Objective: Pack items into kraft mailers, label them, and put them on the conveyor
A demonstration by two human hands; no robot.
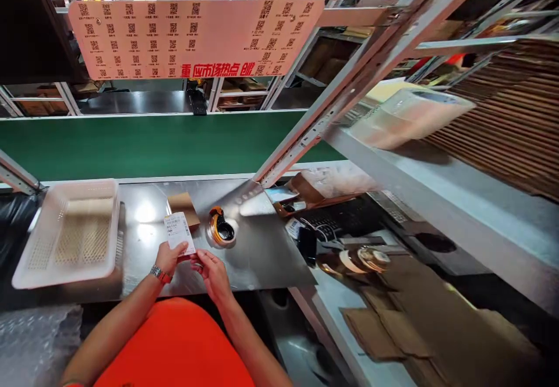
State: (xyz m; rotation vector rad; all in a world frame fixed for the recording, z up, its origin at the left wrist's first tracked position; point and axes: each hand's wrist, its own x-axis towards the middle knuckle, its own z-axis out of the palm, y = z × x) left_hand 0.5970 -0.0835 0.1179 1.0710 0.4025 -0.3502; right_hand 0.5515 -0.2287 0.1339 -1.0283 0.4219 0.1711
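My left hand (169, 257), with a watch at the wrist, pinches a white printed shipping label (177, 230) by its lower part, thumb on top. At the label's lower right corner, the fingers of my right hand (212, 272) are closed together on its edge. Just behind the label a small brown cardboard box (182, 205) rests on the metal table (271, 253), partly covered by the label. To the right of the box, a tape dispenser (222, 227) with an orange and black head lies on the tabletop, apart from both hands.
A white plastic basket (111, 224) stands at the left. Behind the table runs a green conveyor belt (183, 145), below a board (227, 32) of printed codes. On the right are a slanted metal post (314, 125), a keyboard (345, 221), flat cardboard (373, 332) and bundled tape rolls (410, 116).
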